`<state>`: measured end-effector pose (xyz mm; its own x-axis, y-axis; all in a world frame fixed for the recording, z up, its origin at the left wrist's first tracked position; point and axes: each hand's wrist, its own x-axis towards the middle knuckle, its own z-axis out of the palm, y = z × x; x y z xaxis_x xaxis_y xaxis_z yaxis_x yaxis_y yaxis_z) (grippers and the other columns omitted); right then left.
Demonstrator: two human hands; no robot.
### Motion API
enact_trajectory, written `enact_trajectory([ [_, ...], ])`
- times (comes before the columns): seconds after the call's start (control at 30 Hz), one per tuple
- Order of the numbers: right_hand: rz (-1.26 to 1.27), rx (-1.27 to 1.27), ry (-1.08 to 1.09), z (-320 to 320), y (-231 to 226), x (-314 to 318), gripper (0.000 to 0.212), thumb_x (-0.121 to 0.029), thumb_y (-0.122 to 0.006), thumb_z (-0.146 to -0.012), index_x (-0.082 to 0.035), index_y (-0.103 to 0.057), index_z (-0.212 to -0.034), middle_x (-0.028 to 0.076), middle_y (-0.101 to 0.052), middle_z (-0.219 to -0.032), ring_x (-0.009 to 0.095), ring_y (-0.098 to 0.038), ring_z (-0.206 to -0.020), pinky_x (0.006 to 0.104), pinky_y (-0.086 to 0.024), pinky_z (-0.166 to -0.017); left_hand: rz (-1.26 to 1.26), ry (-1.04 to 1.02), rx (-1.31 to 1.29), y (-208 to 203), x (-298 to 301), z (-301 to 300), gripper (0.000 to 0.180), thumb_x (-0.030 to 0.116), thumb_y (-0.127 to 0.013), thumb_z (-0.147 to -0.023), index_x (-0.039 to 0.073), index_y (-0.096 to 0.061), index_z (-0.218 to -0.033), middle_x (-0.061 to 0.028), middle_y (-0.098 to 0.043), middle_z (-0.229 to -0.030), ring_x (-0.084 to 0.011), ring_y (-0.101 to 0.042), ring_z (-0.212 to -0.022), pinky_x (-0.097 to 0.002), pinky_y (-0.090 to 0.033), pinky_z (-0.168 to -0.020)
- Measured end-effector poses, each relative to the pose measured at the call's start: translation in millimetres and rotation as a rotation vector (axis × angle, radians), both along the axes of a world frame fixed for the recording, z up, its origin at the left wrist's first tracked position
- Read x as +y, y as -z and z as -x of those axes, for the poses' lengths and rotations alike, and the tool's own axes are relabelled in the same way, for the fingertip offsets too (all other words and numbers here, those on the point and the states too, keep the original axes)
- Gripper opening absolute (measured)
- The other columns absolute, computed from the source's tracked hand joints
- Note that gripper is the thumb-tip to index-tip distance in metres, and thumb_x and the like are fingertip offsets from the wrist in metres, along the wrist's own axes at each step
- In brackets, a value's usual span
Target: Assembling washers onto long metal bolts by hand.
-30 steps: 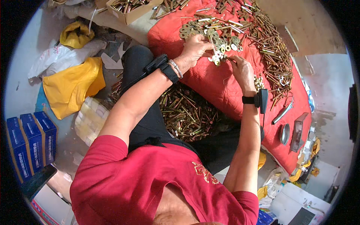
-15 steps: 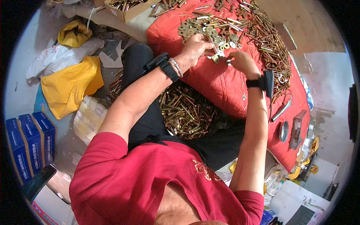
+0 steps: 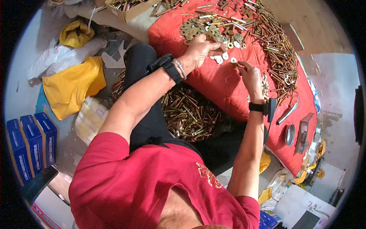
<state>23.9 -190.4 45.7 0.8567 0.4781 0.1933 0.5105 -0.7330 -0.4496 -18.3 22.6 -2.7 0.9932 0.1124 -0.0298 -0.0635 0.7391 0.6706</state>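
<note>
My left hand [image 3: 199, 50] is closed over the near edge of a pile of washers [image 3: 193, 29]. Between its thumb and fingers sits a short coppery metal tube [image 3: 222, 47], partly hidden by the fingers. Several pale washers [image 3: 219, 59] lie just beside it on the red quilted cloth [image 3: 213, 82]. To the right, my right hand [image 3: 251, 78] pinches a small brassy piece [image 3: 235, 65] at its fingertips, too small to name surely. Close by that wrist lies a cluster of small brassy nuts [image 3: 264, 87].
Loose metal tubes [image 3: 280, 57] cover the cloth's far right side. Below, between my legs, is a heap of bolts [image 3: 190, 114]. A metal bowl [image 3: 289, 135] and a hand tool [image 3: 287, 113] lie at right. Blue boxes [image 3: 32, 147] and a yellow bag [image 3: 72, 89] stand left.
My right hand has drawn back toward me and slightly right, away from the left hand, with a small piece in its fingertips. The left hand has stayed nearly in place.
</note>
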Motion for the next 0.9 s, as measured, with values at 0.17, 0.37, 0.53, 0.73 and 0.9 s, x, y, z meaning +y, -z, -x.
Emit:
enact_trajectory([
  [0.17,-0.249,0.194,0.088,18.3,-10.7,12.7,0.022,-0.012,-0.061,-0.086,-0.004,-0.065,-0.105,0.01,-0.066,-0.072,0.013,-0.064,-0.066,0.0262,-0.048,-0.061,0.048,0.009,-0.06,5.1,-0.1,0.4,0.019,-0.002,-0.054,-0.086,-0.003,-0.05,-0.104,-0.0192,-0.062,-0.101,-0.03,-0.064,-0.093,-0.042,-0.054,-0.085],
  [0.37,-0.435,0.269,0.009,39.1,-24.8,32.8,0.023,-0.007,-0.062,-0.085,-0.004,-0.065,-0.107,0.004,-0.064,-0.07,0.006,-0.058,-0.065,0.0211,-0.046,-0.06,0.026,-0.01,0.014,-2.0,-5.7,4.6,0.021,0.001,-0.058,-0.085,-0.002,-0.051,-0.105,-0.0143,-0.063,-0.1,-0.0255,-0.064,-0.091,-0.0396,-0.053,-0.084],
  [0.53,-0.425,0.282,0.011,41.7,-25.7,32.1,0.018,-0.006,-0.063,-0.083,-0.003,-0.066,-0.101,0.005,-0.065,-0.075,0.008,-0.059,-0.067,0.0214,-0.046,-0.06,0.036,0.109,-0.004,4.4,-13.5,4.9,0.018,0.004,-0.06,-0.084,-0.001,-0.053,-0.101,-0.0122,-0.063,-0.094,-0.0237,-0.064,-0.088,-0.0388,-0.054,-0.083],
  [0.73,-0.474,-0.113,-0.061,27.1,-9.2,55.4,0.004,-0.004,-0.063,-0.079,-0.001,-0.063,-0.081,0.01,-0.057,-0.074,0.021,-0.056,-0.066,0.0308,-0.045,-0.061,0.088,0.187,0.001,5.7,-13.7,4.5,0.012,0.006,-0.057,-0.087,0.002,-0.06,-0.098,-0.0089,-0.066,-0.091,-0.0198,-0.065,-0.083,-0.0355,-0.055,-0.077],
  [0.9,-0.483,-0.606,0.125,-14.8,15.7,73.3,0.009,-0.01,-0.065,-0.078,-0.001,-0.064,-0.081,0.013,-0.061,-0.077,0.023,-0.061,-0.071,0.0311,-0.047,-0.063,0.259,-0.004,0.236,31.8,-54.7,-13.3,0.011,0.013,-0.059,-0.082,0.004,-0.065,-0.086,-0.004,-0.067,-0.083,-0.0177,-0.064,-0.073,-0.0304,-0.051,-0.067],
])
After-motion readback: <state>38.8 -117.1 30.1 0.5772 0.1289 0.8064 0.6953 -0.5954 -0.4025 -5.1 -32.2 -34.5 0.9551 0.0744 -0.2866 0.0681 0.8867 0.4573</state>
